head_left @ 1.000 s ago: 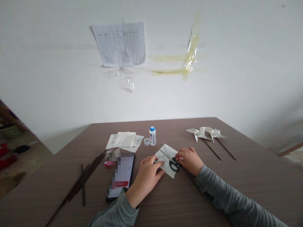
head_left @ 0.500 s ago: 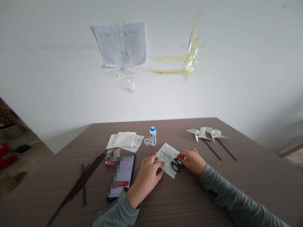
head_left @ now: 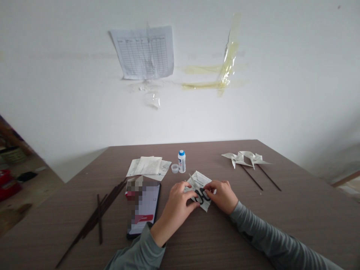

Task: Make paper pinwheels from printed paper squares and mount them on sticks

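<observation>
A pair of black-handled scissors (head_left: 204, 194) lies over a square of printed white paper (head_left: 206, 179), its blades pointing toward the back left. The thumb and fingers of my right hand (head_left: 223, 195) pinch the right handle loop. From the other side, my left hand (head_left: 180, 200) has its thumb and index finger around the left loop, while its other fingers rest by the paper's left edge. My left fingers partly cover the paper and the scissors. Just behind the paper stands a small white bottle with a blue cap (head_left: 182, 162), next to a clear cup-shaped cap (head_left: 174, 168).
Two paper pinwheels (head_left: 237, 159) on dark sticks lie at the back right. Stacked paper sheets (head_left: 147, 166) are at the back left. A phone (head_left: 146, 213), a small box (head_left: 133, 185) and several dark sticks (head_left: 102, 210) lie left of my hands.
My right hand has moved left with the scissors, which have turned so the blades angle further left. My left thumb and index finger have come up to the left loop.
</observation>
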Available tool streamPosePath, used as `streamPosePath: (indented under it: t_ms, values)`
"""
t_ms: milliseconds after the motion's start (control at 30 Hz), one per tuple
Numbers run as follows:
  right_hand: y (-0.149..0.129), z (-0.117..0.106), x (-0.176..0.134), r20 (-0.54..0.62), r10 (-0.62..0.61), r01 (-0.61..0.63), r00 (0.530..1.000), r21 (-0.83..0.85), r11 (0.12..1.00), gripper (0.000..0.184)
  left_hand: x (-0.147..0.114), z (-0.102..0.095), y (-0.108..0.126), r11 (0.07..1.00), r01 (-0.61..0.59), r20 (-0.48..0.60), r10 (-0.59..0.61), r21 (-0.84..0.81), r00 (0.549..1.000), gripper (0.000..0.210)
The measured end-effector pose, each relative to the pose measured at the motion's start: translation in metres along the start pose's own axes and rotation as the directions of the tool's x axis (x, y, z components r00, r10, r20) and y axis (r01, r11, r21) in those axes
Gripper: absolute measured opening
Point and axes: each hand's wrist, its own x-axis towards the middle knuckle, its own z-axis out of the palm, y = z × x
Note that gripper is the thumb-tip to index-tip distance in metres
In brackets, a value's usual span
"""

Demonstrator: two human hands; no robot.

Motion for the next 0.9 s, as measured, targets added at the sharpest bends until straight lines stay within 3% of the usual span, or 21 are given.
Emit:
streamPosePath:
  t_ms: [300,633,900]
  values:
    - [-0.009,0.002,-0.001,-0.018,0.088,-0.087,0.996,0.062,0.994,0.013,0.001,-0.001,0.005,0.998,0.016,0.043,-0.019,0.057,0.999,0.019]
    - [0.003,0.01,0.002,-0.054,-0.016,0.021,0.998,0.095,0.995,0.009,-0.003,-0.007,0.004,0.997,-0.016,0.046,0.012,0.081,0.999,0.021]
    - [0.002,0.003,-0.001,-0.03,-0.098,0.1,0.995,0.081,0.992,0.017,-0.008,-0.017,-0.002,0.997,-0.034,0.009,0.034,0.074,0.999,0.025]
